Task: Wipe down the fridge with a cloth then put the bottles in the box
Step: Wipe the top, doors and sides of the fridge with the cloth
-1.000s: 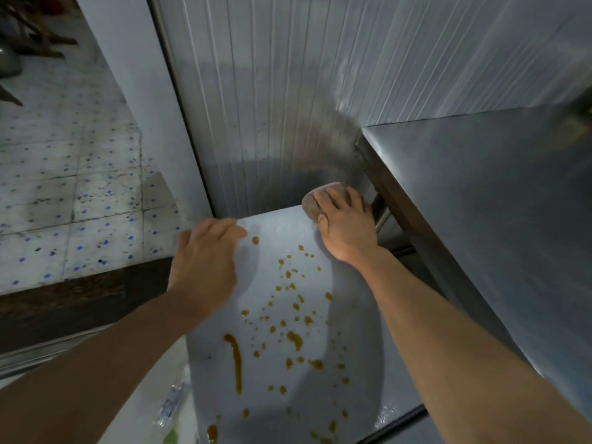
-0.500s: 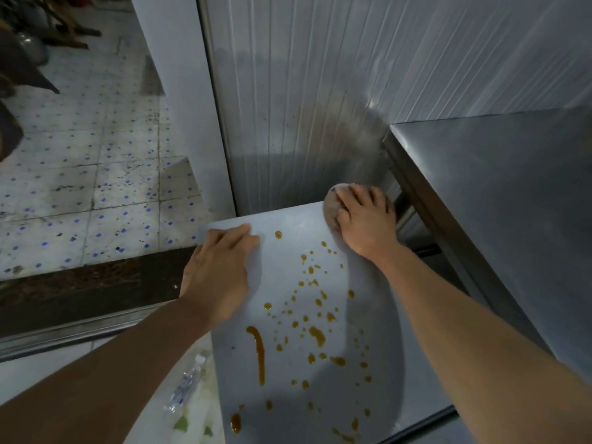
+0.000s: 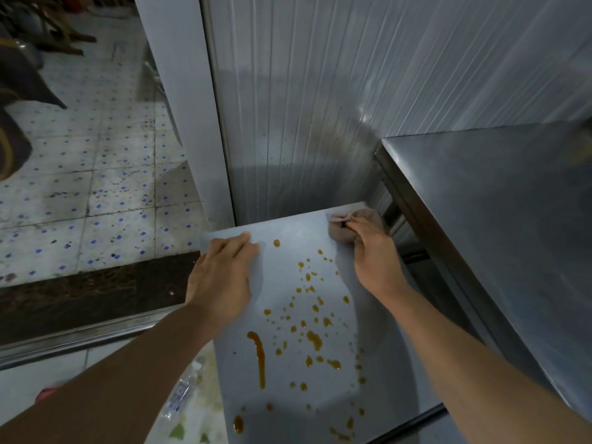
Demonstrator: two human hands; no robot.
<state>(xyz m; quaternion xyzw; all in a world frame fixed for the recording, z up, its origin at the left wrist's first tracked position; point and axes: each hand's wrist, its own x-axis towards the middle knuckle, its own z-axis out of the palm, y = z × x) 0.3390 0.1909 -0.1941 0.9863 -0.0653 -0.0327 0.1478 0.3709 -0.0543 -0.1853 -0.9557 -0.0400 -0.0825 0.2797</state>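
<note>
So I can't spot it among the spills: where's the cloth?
In the head view, the cloth sits at the fridge top's far right corner, pinched by the right hand.

Under the flat fingers of the left hand [image 3: 221, 277] the fridge top [image 3: 307, 395] looks smooth, matt white, spotted with glossy amber drips [image 3: 312, 339], while a soft, crumpled cloth [image 3: 344, 227] bunches at the right hand's fingertips [image 3: 352, 223], beside a brushed, dull-sheened metal counter [image 3: 512, 219].

Head-worn view, steeply downward, close.
</note>
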